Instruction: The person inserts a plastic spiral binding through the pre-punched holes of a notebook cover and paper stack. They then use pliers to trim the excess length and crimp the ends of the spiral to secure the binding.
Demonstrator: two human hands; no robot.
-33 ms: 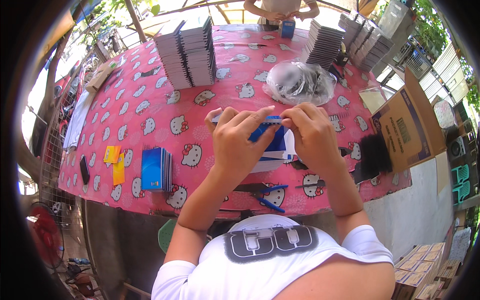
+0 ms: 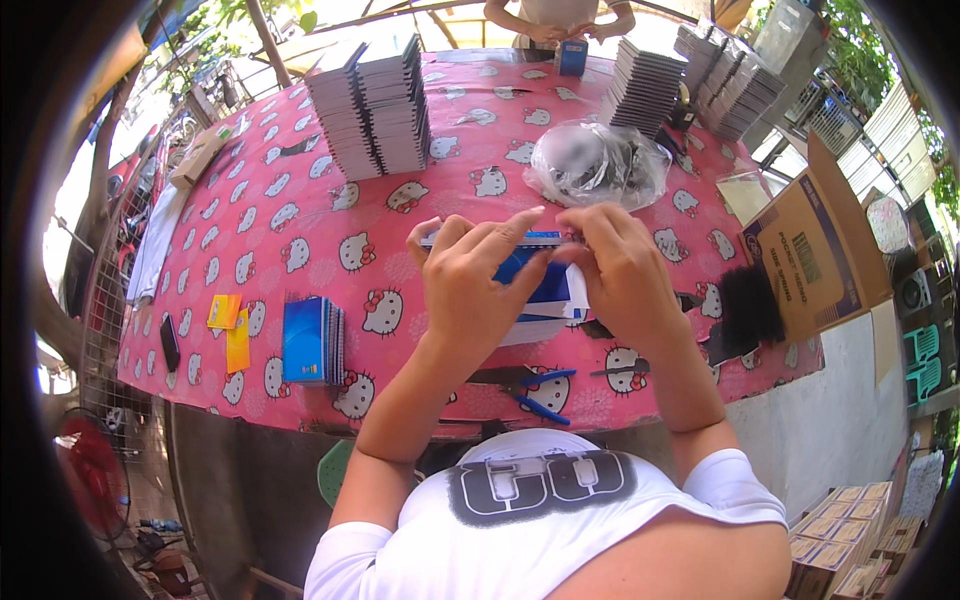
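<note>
My left hand (image 2: pixel 472 272) holds a small blue-covered notebook (image 2: pixel 545 238) raised on edge, thumb on the near side and fingers along its top. My right hand (image 2: pixel 628 268), slightly blurred, is pinched at the notebook's right end; what its fingertips grip there is mostly hidden. Below my hands lies a stack of notebooks (image 2: pixel 535 331) with white page edges and blue covers. Pliers with blue handles (image 2: pixel 548 408) lie on the table just in front of me. To the left stands a small pile of blue spiral notebooks (image 2: pixel 304 338).
Tall notebook stacks (image 2: pixel 372 115) rise at the back left, more (image 2: pixel 642 88) at the back right. A clear plastic bag (image 2: pixel 600 168) holds dark contents. Black bristly strands (image 2: pixel 750 312) lie by an open cardboard box (image 2: pixel 805 245). Across the table another person's hands (image 2: pixel 565 32) hold a blue item.
My right fingers have shifted slightly left along the notebook's end and are more blurred. My left hand keeps its hold, a touch lower.
</note>
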